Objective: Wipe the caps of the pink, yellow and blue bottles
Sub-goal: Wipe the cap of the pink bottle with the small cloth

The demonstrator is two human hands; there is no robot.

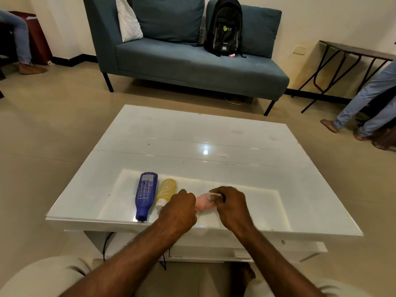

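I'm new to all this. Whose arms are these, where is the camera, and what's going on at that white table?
There is no machine here: these are a person's bare arms, filmed by one wide-angle camera worn on their head, looking forward and down. That is why the arms reach in from the bottom.

On the glossy white table three bottles lie on their sides: a blue bottle, a yellow bottle beside it, and a pink bottle between the hands. The left hand covers the pink bottle's near end. The right hand pinches a small pale wipe in its fingers, against the bottle's other end.

Behind stand a blue sofa with a black backpack.
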